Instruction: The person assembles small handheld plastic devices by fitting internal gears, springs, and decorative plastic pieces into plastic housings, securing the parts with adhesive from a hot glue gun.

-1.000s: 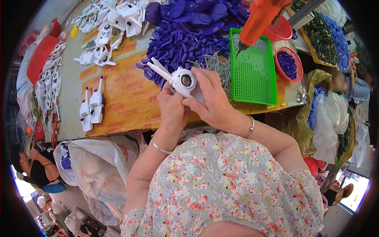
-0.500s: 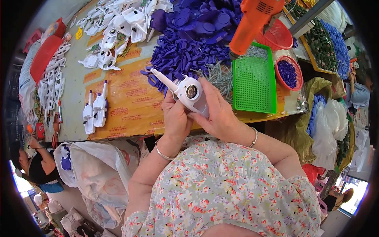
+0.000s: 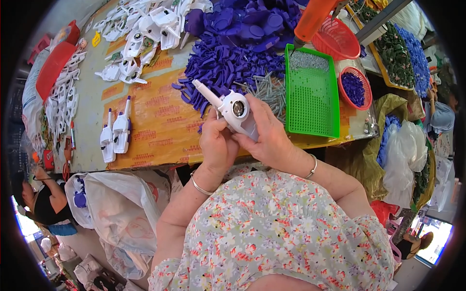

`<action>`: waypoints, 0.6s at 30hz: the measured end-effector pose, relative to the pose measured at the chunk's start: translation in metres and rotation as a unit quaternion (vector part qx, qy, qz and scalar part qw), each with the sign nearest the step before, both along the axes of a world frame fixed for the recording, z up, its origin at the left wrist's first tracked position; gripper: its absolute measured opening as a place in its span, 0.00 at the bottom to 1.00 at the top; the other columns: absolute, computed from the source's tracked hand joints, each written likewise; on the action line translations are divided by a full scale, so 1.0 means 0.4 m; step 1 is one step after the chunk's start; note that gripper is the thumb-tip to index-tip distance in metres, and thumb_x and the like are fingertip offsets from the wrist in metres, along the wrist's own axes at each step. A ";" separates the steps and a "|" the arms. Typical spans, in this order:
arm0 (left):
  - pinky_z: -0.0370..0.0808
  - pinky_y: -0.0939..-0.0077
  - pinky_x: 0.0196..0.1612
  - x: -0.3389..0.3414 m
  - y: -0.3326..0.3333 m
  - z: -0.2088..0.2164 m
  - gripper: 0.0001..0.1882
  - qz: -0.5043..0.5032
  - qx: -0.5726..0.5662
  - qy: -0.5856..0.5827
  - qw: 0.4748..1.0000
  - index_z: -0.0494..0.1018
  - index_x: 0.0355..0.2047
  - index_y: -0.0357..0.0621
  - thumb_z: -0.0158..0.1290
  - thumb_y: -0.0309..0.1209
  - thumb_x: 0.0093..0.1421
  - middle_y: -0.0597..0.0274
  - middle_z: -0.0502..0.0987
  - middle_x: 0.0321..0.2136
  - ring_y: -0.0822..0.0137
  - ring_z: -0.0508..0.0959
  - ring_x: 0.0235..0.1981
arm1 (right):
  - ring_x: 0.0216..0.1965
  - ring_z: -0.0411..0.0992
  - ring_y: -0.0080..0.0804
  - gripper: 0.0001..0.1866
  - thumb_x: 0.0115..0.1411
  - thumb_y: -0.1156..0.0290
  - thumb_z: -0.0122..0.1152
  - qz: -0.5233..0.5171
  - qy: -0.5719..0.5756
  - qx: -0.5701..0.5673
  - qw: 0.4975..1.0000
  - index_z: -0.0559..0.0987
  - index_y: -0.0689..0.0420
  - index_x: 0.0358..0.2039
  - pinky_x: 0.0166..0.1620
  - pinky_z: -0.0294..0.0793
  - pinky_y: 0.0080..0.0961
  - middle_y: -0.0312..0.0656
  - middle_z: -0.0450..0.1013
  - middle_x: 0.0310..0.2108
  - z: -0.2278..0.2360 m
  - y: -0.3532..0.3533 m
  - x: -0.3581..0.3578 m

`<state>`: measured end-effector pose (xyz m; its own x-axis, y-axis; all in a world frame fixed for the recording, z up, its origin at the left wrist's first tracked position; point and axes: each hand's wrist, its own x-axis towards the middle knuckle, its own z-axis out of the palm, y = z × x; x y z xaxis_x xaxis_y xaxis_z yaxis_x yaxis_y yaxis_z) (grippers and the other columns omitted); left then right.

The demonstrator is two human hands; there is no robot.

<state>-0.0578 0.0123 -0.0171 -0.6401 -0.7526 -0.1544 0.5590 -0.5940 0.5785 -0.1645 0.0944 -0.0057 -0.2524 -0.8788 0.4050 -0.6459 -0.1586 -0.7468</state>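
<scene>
A person's left hand [image 3: 217, 145] and right hand [image 3: 268, 130] are holding a white long-stemmed plastic casing [image 3: 228, 109]. Purple plastic strips [image 3: 228, 65] are lying heaped beyond.

This looks like a small assembly workshop. Loose purple plastic parts [image 3: 213, 70] lie heaped by the hundred on the tape-patched tabletop [image 3: 160, 119], with white plastic housings [image 3: 162, 24] piled at the upper left. An orange power screwdriver [image 3: 310, 24] hangs over a green perforated tray [image 3: 313, 109] of tiny parts. Sacks [image 3: 124, 208] crowd the lower left, and another person [image 3: 51, 201] sits beyond.
</scene>
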 end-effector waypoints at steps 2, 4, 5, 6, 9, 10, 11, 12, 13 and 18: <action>0.66 0.67 0.55 -0.002 -0.001 0.004 0.24 -0.026 0.008 0.011 1.000 0.61 0.53 0.36 0.38 0.24 0.53 0.57 0.70 0.46 0.62 0.71 0.48 | 0.53 0.63 0.58 0.40 0.47 0.74 0.66 -0.002 -0.015 0.015 1.000 0.56 0.69 0.57 0.54 0.66 0.38 0.61 0.60 0.52 0.000 0.001 -0.010; 0.66 0.68 0.55 -0.004 -0.001 0.001 0.24 -0.037 0.005 -0.008 0.999 0.61 0.54 0.35 0.38 0.23 0.54 0.57 0.70 0.47 0.63 0.71 0.48 | 0.52 0.64 0.56 0.37 0.48 0.71 0.66 -0.007 -0.041 0.017 0.999 0.59 0.66 0.56 0.52 0.67 0.39 0.59 0.63 0.49 -0.002 0.000 -0.019; 0.66 0.68 0.55 -0.007 0.001 0.003 0.24 -0.036 0.006 -0.008 0.999 0.61 0.54 0.35 0.38 0.23 0.54 0.57 0.70 0.47 0.63 0.71 0.48 | 0.52 0.64 0.56 0.37 0.48 0.71 0.66 -0.006 -0.041 0.018 0.999 0.59 0.66 0.56 0.52 0.67 0.39 0.59 0.63 0.49 -0.002 -0.001 -0.022; 0.66 0.68 0.55 -0.010 0.002 0.004 0.24 -0.043 -0.004 -0.021 0.999 0.62 0.53 0.35 0.38 0.23 0.54 0.57 0.70 0.47 0.64 0.71 0.48 | 0.51 0.64 0.55 0.36 0.48 0.71 0.66 -0.008 -0.041 0.027 0.999 0.60 0.66 0.55 0.52 0.67 0.38 0.58 0.63 0.49 -0.002 -0.001 -0.025; 0.67 0.70 0.53 -0.012 0.003 0.004 0.24 -0.054 -0.013 -0.041 0.998 0.62 0.53 0.35 0.38 0.21 0.53 0.57 0.71 0.46 0.65 0.72 0.47 | 0.49 0.65 0.52 0.34 0.49 0.70 0.66 -0.010 -0.064 0.042 0.997 0.62 0.66 0.54 0.51 0.67 0.36 0.57 0.64 0.47 -0.008 -0.003 -0.035; 0.68 0.70 0.52 -0.011 0.004 0.004 0.24 -0.062 -0.026 -0.049 0.997 0.62 0.54 0.35 0.38 0.20 0.54 0.58 0.71 0.46 0.65 0.72 0.47 | 0.49 0.65 0.50 0.33 0.50 0.69 0.66 -0.011 -0.087 0.048 0.995 0.62 0.66 0.53 0.50 0.67 0.35 0.56 0.64 0.47 -0.011 -0.004 -0.037; 0.69 0.71 0.52 -0.011 0.005 0.003 0.25 -0.069 -0.038 -0.056 0.995 0.62 0.54 0.35 0.38 0.20 0.54 0.58 0.71 0.46 0.66 0.72 0.46 | 0.49 0.65 0.50 0.33 0.50 0.69 0.66 -0.010 -0.086 0.049 0.995 0.62 0.66 0.53 0.50 0.67 0.35 0.56 0.64 0.47 -0.013 -0.003 -0.039; 0.70 0.74 0.48 -0.011 0.008 0.006 0.23 -0.068 -0.046 -0.064 0.995 0.63 0.54 0.36 0.39 0.21 0.56 0.59 0.71 0.44 0.69 0.73 0.44 | 0.48 0.66 0.45 0.33 0.50 0.69 0.65 0.004 -0.123 0.058 0.991 0.62 0.66 0.54 0.49 0.67 0.33 0.54 0.64 0.47 -0.015 -0.002 -0.042; 0.70 0.74 0.48 -0.010 0.009 0.004 0.23 -0.066 -0.045 -0.063 0.995 0.63 0.54 0.36 0.39 0.21 0.56 0.59 0.71 0.44 0.69 0.73 0.44 | 0.48 0.66 0.40 0.33 0.51 0.70 0.65 0.018 -0.160 0.068 0.985 0.62 0.65 0.55 0.49 0.68 0.30 0.52 0.64 0.47 -0.018 0.000 -0.046; 0.71 0.81 0.39 -0.002 0.010 0.010 0.18 -0.085 -0.162 -0.137 0.974 0.65 0.52 0.38 0.43 0.27 0.61 0.64 0.73 0.40 0.76 0.73 0.38 | 0.40 0.67 0.26 0.33 0.53 0.72 0.62 0.037 -0.381 0.114 0.917 0.60 0.64 0.57 0.41 0.70 0.21 0.43 0.66 0.44 -0.027 0.012 -0.046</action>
